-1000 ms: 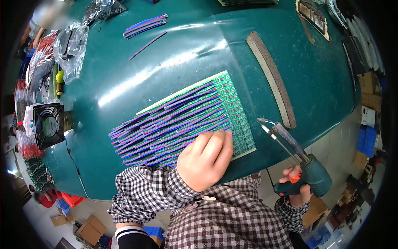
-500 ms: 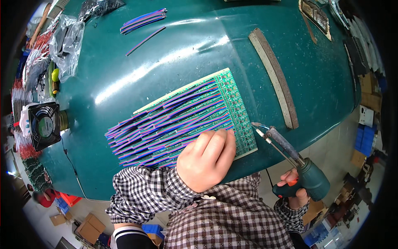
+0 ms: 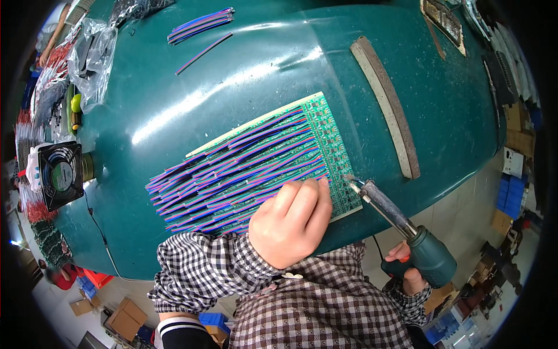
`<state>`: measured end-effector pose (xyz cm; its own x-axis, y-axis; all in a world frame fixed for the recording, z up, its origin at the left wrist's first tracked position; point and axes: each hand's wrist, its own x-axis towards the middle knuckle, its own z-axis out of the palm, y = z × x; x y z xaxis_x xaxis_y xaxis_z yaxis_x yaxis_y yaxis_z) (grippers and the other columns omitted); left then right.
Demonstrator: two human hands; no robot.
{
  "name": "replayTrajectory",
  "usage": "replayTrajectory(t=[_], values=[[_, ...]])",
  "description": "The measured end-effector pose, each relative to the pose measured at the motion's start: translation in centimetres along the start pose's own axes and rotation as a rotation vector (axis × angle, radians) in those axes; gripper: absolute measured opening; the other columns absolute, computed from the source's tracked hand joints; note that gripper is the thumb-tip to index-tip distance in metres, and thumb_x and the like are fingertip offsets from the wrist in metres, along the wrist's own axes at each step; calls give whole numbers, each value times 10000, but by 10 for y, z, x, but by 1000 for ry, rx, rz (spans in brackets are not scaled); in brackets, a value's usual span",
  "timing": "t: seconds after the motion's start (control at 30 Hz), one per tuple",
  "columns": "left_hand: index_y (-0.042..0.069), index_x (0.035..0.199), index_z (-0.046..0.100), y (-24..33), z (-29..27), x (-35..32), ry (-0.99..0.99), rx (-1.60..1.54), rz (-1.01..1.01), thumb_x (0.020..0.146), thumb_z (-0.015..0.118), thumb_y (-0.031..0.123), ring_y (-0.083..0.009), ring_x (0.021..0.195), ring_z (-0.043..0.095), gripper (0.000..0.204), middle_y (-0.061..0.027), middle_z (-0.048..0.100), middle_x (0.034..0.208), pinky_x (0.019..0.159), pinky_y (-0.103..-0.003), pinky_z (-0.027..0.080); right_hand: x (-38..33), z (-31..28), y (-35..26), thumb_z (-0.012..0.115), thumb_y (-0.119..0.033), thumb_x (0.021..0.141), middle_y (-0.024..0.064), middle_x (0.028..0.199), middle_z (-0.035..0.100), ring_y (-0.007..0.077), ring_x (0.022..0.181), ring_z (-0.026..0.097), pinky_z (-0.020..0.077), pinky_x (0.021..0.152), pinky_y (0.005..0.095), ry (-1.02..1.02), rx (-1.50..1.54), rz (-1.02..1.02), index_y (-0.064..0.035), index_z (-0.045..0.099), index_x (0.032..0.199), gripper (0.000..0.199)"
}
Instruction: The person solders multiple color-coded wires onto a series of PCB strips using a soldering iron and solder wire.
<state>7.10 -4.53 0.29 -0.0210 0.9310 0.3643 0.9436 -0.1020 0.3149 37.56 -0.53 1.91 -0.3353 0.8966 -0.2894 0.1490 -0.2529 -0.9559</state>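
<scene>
A green circuit board panel [image 3: 329, 136] lies tilted on the table in front of me. Rows of multicoloured ribbon wires [image 3: 232, 168] run left across it from its component strip. My left hand [image 3: 289, 224] rests over the panel's near part, thumb and fingers closed on a ribbon wire beside the strip; the fingers hide the wire's end. My right hand [image 3: 407, 270] grips the handle of a green soldering gun [image 3: 433, 256]. Its metal tip points left and is over the right part of the strip, close to my left fingertips. Whether the tip touches the board I cannot tell.
A long grey-brown bar [image 3: 386, 110] lies right of the panel. At the back are a bundle of ribbon wires [image 3: 200, 26] and one loose ribbon wire [image 3: 203, 53]. A black fan [image 3: 60, 176] stands at the left edge, near a clear plastic bag [image 3: 93, 61].
My right hand has moved the soldering gun slightly left, carrying its tip from beside the panel's right edge to over the strip. My left hand has stayed nearly still.
</scene>
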Motion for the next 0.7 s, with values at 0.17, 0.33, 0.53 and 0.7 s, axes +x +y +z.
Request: replayTrajectory(t=[0.17,0.33,0.53,0.7], values=[[0,1031,738,-1,0,1,18,10,8,782,732,77,-156,875,661,261,-47,645,964,654,-246,515,2,-1,-3,956,-460,724,161,849,750,257,774,760,652,742,416,-43,-24,4,122,614,1140,793],[-16,1072,756,1,-2,1,4,-22,-9,720,719,59,-199,835,666,361,-79,657,999,659,-295,554,0,0,-2,966,-426,733,152,831,750,247,777,759,643,747,396,-38,-29,1,122,611,1156,778],[32,1006,728,-1,4,1,25,57,37,762,744,87,-139,896,654,250,-30,647,978,679,-234,500,3,7,-8,949,-452,755,118,839,763,219,768,747,613,745,362,-40,-59,-6,87,683,1076,681],[30,1026,731,0,3,-1,11,37,23,761,727,111,-144,914,654,277,-34,655,1004,686,-240,500,5,6,-11,908,-530,773,55,846,773,175,758,710,537,720,322,-70,-259,-51,4,768,949,580]])
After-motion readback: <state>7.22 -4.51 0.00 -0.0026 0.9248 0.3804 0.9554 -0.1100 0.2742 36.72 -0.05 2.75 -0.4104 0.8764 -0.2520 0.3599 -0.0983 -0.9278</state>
